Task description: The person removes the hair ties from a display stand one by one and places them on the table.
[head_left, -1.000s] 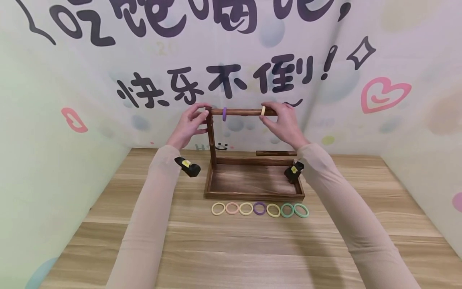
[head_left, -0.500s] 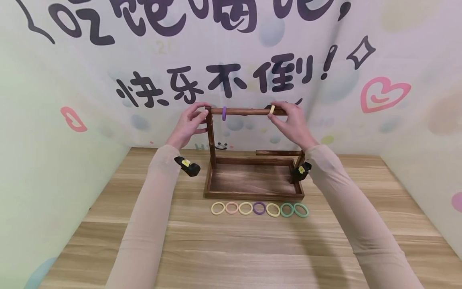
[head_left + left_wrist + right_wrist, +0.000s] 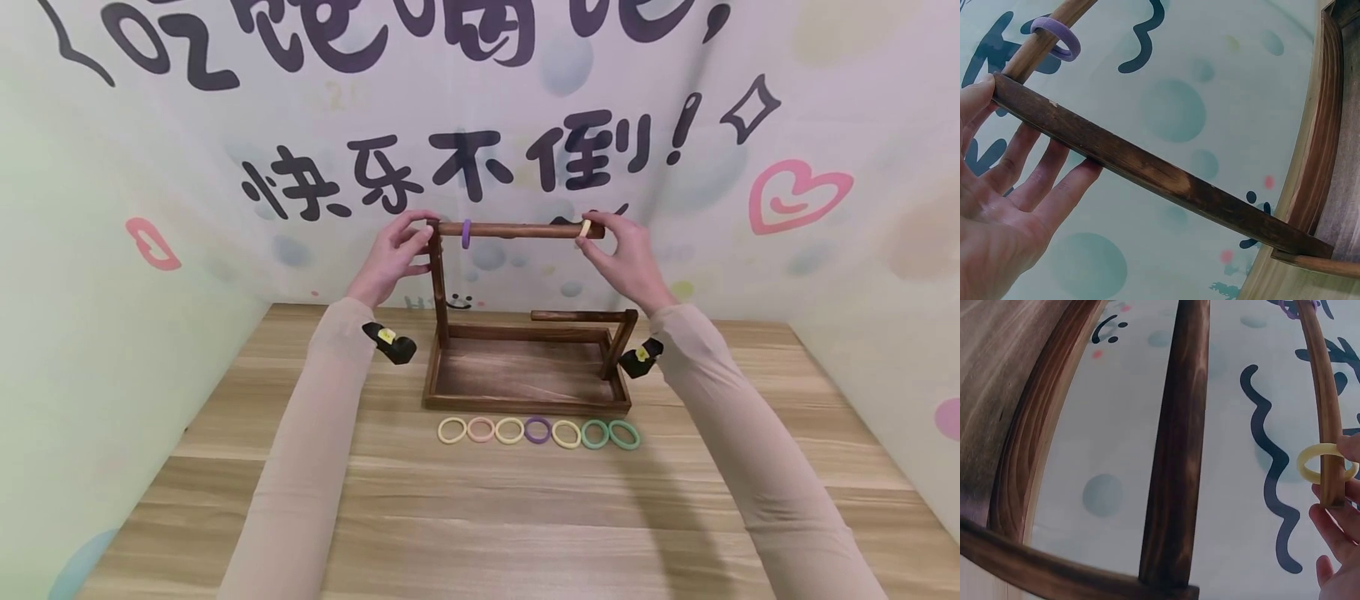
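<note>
At rod's free end, hands pinch yellow ring.

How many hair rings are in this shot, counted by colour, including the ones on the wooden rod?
Yellow rings: 4 (3 on the table, 1 on the rod by the right hand)
Pink ring: 1
Purple rings: 2 (1 on the table, 1 on the rod)
Green rings: 2
Total: 9
</note>
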Demonstrator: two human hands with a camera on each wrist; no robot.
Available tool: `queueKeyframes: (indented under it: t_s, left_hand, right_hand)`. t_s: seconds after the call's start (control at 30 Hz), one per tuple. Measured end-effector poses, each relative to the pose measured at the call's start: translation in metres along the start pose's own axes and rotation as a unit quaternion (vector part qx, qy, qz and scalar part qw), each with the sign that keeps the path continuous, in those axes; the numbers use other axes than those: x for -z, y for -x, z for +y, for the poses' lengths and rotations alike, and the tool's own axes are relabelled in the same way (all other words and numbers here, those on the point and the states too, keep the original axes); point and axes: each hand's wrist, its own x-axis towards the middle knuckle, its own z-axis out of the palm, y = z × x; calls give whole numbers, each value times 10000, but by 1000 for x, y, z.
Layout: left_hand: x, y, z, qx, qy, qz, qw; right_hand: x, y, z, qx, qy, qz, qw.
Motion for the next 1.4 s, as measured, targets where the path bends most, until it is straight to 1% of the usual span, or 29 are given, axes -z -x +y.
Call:
queueKeyframes:
  t_s: [0.2, 0.4, 0.7, 0.83, 0.97, 1.1, 1.4]
  left_hand:
    - [0, 0, 2, 26, 3, -19, 10000]
    - [-2, 1, 3, 53, 48, 4, 10000]
    - [-3, 0, 1, 93, 179, 15, 9998]
    - [-3, 1, 0, 100, 182, 40, 9998]
    - [-2, 0, -1, 83, 172, 55, 9998]
    - [-2, 0, 0, 75, 141, 84, 9998]
    - [-1, 1, 2, 60, 100, 74, 9999]
  right_hand:
    - [7, 3, 4, -90, -72, 45, 9999]
    - [15, 5, 6, -297, -5, 86, 9995]
    - [23, 13, 13, -685, -152, 37, 9975]
    - [25, 18, 15, -744, -186, 0, 9971]
    - [28, 22, 17, -768, -255, 49, 9967]
    - [31, 26, 20, -821, -430, 41, 9957]
    - [41, 37, 20, -1383, -688, -4, 9880]
